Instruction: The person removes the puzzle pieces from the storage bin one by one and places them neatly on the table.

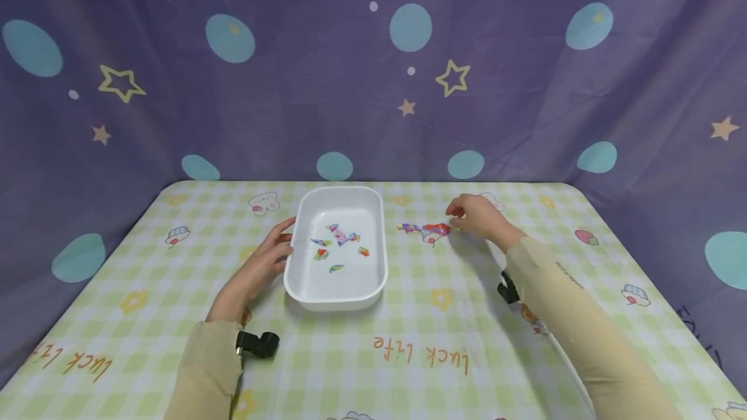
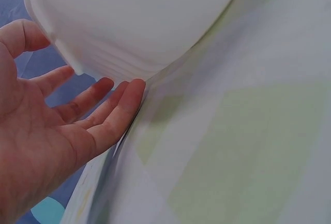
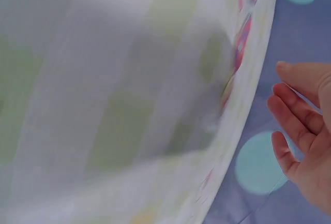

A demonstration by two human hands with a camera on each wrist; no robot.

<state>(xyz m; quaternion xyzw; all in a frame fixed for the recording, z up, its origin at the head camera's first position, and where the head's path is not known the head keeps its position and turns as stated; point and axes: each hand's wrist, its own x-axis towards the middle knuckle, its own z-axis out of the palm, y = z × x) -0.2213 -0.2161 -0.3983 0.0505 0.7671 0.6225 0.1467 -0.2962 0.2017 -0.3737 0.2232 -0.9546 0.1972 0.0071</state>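
A white rectangular plastic tray (image 1: 356, 284) stands left of the table's middle. Several small colourful pieces, perhaps stickers or puzzle bits (image 1: 342, 236), lie scattered on its floor. My left hand (image 1: 259, 271) rests its loosely spread fingers against the tray's left side; the left wrist view shows the fingertips (image 2: 135, 90) at the tray's outer wall. To the right of the tray, a red and multicoloured piece (image 1: 440, 230) and a purplish one (image 1: 410, 228) lie on the cloth. Just above their right end hovers my right hand (image 1: 480, 216), fingers bent slightly, nothing visible between them in the right wrist view.
A green checked tablecloth (image 1: 344, 381) with printed flowers, cakes and lettering covers the table. Behind it hangs a purple curtain (image 1: 327, 83) with stars and blue ovals. Each wrist carries a small black camera mount (image 1: 258, 344).
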